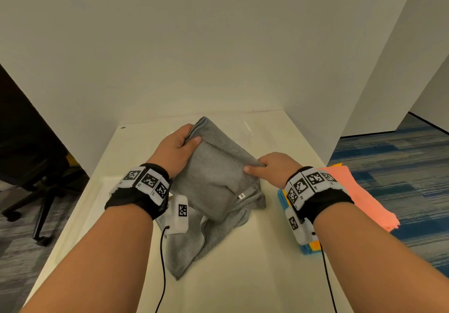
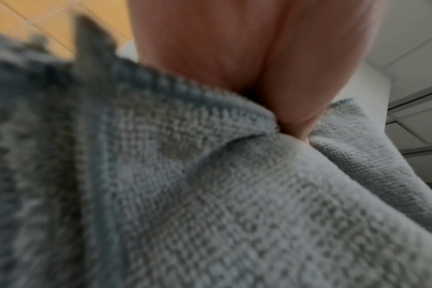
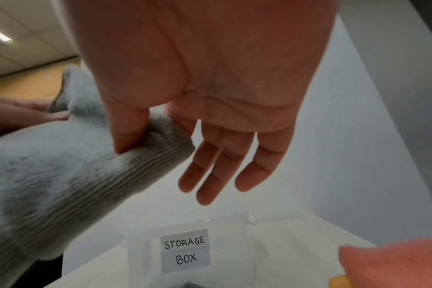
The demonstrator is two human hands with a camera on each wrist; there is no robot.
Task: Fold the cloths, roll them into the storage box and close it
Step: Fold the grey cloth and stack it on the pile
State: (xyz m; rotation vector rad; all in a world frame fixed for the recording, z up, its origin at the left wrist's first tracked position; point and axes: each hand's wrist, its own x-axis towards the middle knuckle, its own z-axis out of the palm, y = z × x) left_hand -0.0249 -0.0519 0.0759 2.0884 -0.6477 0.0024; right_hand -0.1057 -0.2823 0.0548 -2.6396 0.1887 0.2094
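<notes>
Nearest the person, a loose tail of the grey microfibre cloth [image 1: 213,191] lies crumpled on the white table [image 1: 243,276], below and between the two wrists. Above it the cloth is doubled over into a thick folded panel, lifted and stretched between both hands.

The left hand [image 1: 176,151] grips the panel's far-left corner: its thumb lies flat on top of the fabric and the fingers are curled underneath, out of sight from the head view. In the left wrist view the cloth [image 2: 210,194] fills most of the picture, and one finger [image 2: 301,93] presses into a fold of it.

The right hand [image 1: 272,169] holds the panel's right edge by a pinch. In the right wrist view the thumb [image 3: 128,126] clamps a bunched corner of the cloth [image 3: 62,175] against the index finger, which is hidden behind the fabric, while the other three fingers [image 3: 210,175] hang straight and apart, touching nothing.

Just to the right of the right wrist, a stack of folded cloths lies on the table, with a coral-pink cloth [image 1: 359,196] on top and blue and orange-yellow edges showing beneath.

Beyond the right hand's fingertips, the right wrist view shows a clear plastic storage box [image 3: 185,251] on the table, bearing a label that reads STORAGE BOX. Whether its lid is on I cannot tell.
</notes>
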